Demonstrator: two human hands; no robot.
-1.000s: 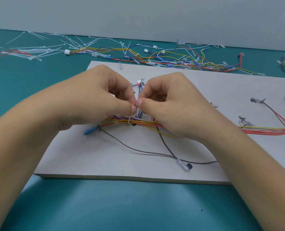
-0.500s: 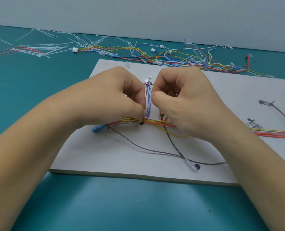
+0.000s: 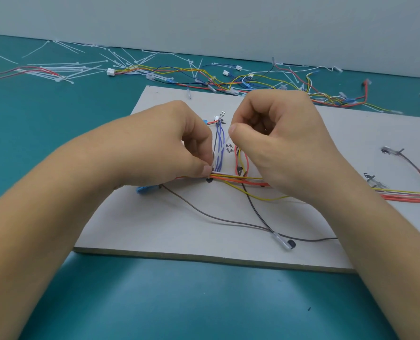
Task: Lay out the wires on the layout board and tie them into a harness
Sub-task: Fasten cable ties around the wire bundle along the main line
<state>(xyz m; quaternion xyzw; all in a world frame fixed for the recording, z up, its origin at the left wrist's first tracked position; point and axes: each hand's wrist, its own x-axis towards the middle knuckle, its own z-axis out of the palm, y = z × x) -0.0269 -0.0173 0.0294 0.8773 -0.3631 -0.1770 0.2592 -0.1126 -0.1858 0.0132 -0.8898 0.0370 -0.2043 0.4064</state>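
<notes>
A: Your hands have pulled apart. Your thumbs were touching a moment ago. Now your right hand (image 3: 277, 143) sits nearer the far edge of the layout board (image 3: 179, 229), and blue wires (image 3: 219, 148) show in the gap.

B: Yes, and your left hand (image 3: 169, 148) pinches a white tie (image 3: 214, 165) with thumb and finger, right where it meets the wire bundle (image 3: 236, 179).

A: That wire bundle, orange and yellow, lies flat across the middle of the board and runs off toward its right edge.

B: Your right hand is curled up tight, thumb against finger. I cannot tell if it holds anything.

A: You have a brown wire (image 3: 204, 212) and a black wire (image 3: 255, 207) looping down toward the near edge of the board. They meet there.

B: See the blue plug (image 3: 145, 189) poking out from under your left wrist, near the board's left edge.

A: Loose wires (image 3: 231, 82) and spare ties (image 3: 64, 69) lie on the tabletop (image 3: 179, 303), past the far edge of your board.
</notes>
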